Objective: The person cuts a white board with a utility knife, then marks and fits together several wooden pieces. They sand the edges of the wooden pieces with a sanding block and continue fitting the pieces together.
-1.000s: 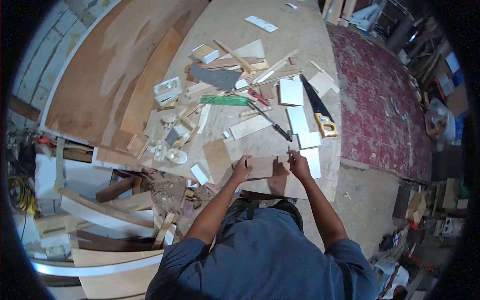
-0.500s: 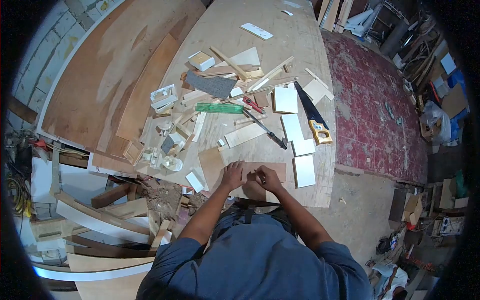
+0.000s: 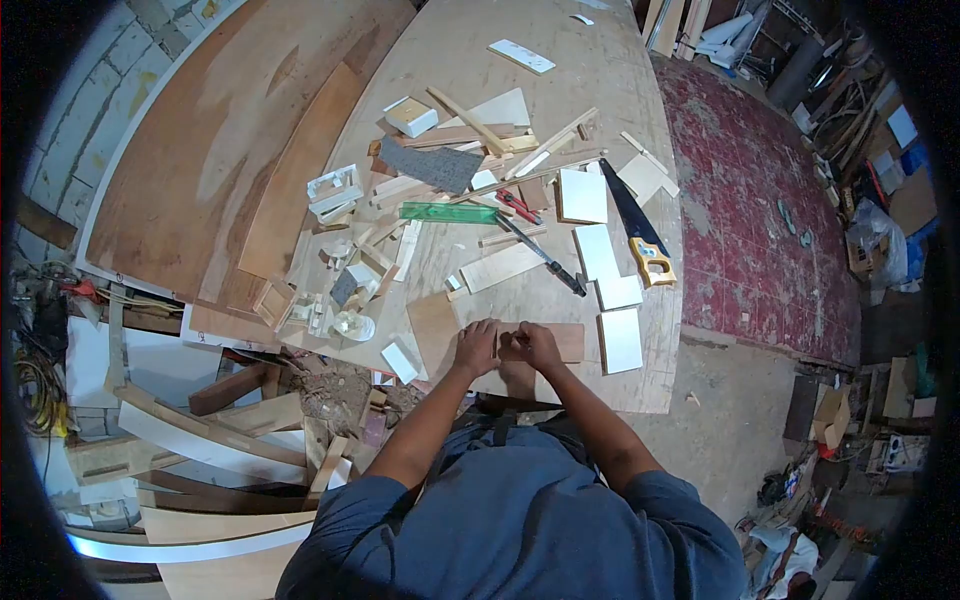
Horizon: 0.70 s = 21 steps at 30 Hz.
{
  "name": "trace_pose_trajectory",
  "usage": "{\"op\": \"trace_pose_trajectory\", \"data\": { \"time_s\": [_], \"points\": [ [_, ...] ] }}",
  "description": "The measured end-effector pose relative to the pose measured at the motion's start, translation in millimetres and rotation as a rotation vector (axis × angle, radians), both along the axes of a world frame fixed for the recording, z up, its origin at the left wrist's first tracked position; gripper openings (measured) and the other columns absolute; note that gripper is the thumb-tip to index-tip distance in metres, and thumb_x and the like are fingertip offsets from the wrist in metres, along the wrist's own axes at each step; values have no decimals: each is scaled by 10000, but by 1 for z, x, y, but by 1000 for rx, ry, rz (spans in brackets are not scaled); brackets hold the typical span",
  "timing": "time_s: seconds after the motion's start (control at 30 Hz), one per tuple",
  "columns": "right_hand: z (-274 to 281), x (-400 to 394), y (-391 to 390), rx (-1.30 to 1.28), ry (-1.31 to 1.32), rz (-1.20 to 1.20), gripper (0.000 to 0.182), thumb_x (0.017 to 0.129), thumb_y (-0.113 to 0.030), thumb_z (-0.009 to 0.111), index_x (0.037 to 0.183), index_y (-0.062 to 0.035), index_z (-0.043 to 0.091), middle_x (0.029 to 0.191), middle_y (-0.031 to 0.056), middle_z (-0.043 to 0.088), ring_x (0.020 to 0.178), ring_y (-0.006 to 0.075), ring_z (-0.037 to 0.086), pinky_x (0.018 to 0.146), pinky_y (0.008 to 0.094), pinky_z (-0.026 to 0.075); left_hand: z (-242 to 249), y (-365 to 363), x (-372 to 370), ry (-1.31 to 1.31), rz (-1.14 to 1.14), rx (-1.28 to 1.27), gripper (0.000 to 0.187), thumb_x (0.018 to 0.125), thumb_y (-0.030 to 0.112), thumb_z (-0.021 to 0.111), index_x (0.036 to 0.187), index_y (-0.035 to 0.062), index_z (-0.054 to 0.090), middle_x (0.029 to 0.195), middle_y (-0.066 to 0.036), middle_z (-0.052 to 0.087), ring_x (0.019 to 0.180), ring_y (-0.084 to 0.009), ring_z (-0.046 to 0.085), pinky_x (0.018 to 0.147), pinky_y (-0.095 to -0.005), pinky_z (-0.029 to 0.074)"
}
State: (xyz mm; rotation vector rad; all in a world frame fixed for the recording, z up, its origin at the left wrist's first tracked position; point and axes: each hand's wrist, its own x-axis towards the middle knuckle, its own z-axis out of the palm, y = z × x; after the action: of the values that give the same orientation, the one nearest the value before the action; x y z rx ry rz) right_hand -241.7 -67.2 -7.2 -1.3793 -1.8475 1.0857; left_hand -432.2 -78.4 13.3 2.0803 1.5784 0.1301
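A reddish-brown wooden board (image 3: 567, 342) lies at the near edge of the workbench. My left hand (image 3: 477, 346) rests on its left part, fingers stretched out and pressed down. Close beside it, my right hand (image 3: 536, 346) is closed in a pinch over the same board; whatever its fingertips hold is too small to make out. A lighter brown flat piece (image 3: 430, 325) lies just left of my left hand. Beyond the hands are a pale wooden slat (image 3: 500, 268) and a thin tool with a black handle (image 3: 567, 278).
A handsaw (image 3: 632, 220) with a yellow handle lies at the bench's right side, near several white-faced blocks (image 3: 621, 342). A green ruler-like strip (image 3: 447, 213), a grey abrasive-looking sheet (image 3: 432, 166) and wood offcuts crowd the middle. Small box-like pieces (image 3: 335, 190) stand left.
My right hand has shifted left, closer to my left hand, still pinched. The left hand stays on the board. The whole view has moved slightly.
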Motion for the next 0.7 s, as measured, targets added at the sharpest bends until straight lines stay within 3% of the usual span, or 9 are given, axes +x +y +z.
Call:
{"op": "trace_pose_trajectory", "data": {
  "time_s": [0.23, 0.33, 0.53, 0.7],
  "points": [
    [-15, -15, -16, -13, 5, 156, 155, 751, -103, 716, 824, -16, 610, 736, 154, 643, 673, 297, 652, 618, 355, 506, -11, -2, 0, -4, 24, 38, 779, 685, 214, 765, 1374, 125, 413, 1399, -78, 449, 1325, -288, 389, 1055, -510, 339],
    [-8, -7, -1, 53, 12, -43, 178, 741, -111, 729, 810, -12, 599, 701, 143, 626, 626, 248, 631, 601, 336, 492, -8, -2, -2, 8, 5, 42, 798, 663, 211, 773, 1373, 122, 421, 1397, -79, 451, 1319, -285, 394, 1055, -509, 340],
    [-3, -1, -4, 18, -160, 43, 192, 736, -122, 732, 778, -19, 576, 719, 156, 643, 660, 282, 654, 611, 357, 499, -11, -2, -4, -23, 8, 40, 811, 650, 209, 777, 1375, 118, 425, 1385, -80, 462, 1315, -285, 397, 1061, -504, 338],
    [10, -4, -8, -65, -134, 52, 193, 727, -117, 737, 782, -23, 578, 761, 166, 672, 734, 308, 690, 639, 380, 518, -9, 0, -1, -19, 24, 37, 817, 636, 199, 783, 1369, 117, 433, 1371, -80, 470, 1309, -284, 404, 1058, -506, 340]
  ]
}}
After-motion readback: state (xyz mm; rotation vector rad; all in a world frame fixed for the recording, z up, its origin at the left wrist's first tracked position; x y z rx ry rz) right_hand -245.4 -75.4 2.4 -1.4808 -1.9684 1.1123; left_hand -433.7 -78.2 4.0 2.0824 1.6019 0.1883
